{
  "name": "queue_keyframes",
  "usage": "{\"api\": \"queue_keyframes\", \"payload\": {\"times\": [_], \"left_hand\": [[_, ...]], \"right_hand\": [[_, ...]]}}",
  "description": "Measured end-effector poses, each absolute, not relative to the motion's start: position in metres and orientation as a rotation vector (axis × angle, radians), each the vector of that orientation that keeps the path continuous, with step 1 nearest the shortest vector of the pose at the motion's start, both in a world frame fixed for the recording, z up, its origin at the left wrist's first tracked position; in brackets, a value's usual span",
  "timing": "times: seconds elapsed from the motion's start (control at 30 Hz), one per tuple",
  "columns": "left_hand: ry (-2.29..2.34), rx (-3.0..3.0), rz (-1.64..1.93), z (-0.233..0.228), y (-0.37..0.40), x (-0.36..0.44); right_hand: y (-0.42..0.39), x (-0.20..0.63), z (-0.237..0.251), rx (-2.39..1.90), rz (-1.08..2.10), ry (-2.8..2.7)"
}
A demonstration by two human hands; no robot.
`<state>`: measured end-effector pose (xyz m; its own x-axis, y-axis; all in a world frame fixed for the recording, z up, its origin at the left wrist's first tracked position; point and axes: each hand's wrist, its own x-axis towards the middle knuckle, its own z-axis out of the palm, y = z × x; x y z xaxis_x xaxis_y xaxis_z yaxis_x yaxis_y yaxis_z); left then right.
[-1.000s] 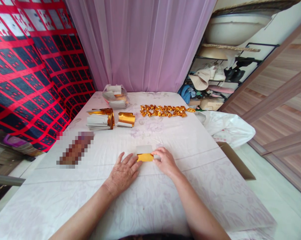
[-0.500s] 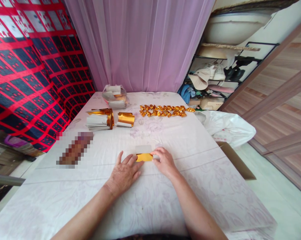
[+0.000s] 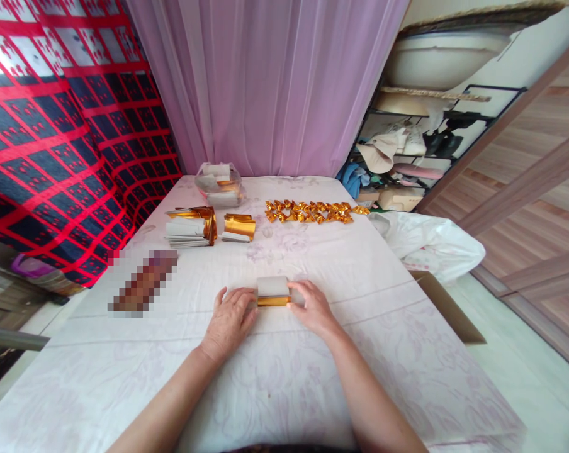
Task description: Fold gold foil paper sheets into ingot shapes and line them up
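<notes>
Gold foil paper (image 3: 273,301), partly folded with its white side up, lies flat on the worktop (image 3: 313,377) just in front of me, pinned between both hands. My left hand (image 3: 230,318) presses its left end with fingers (image 3: 247,297) curled down on the edge; my right hand (image 3: 313,305) pinches the right end. Farther back sit stacks of gold and white sheets (image 3: 190,228), a clear plastic tub (image 3: 218,182) and a row of folded gold pieces (image 3: 313,211).
</notes>
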<state>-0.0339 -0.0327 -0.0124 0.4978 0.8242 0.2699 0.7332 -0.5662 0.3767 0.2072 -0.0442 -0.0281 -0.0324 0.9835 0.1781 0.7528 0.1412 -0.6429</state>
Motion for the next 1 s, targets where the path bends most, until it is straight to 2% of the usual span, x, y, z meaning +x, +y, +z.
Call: {"api": "queue_keyframes", "payload": {"times": [0.3, 0.63, 1.0], "left_hand": [[1.288, 2.522, 0.665, -0.016, -0.033, -0.037], [1.223, 2.546, 0.678, -0.02, -0.032, -0.04], [1.205, 2.569, 0.638, -0.016, -0.034, -0.038]], "right_hand": [[-0.053, 0.227, -0.032, -1.443, 0.729, -1.781], [-0.037, 0.205, -0.03, -1.755, 0.455, -1.683], [-0.03, 0.199, -0.02, -1.881, 0.414, -1.704]]}}
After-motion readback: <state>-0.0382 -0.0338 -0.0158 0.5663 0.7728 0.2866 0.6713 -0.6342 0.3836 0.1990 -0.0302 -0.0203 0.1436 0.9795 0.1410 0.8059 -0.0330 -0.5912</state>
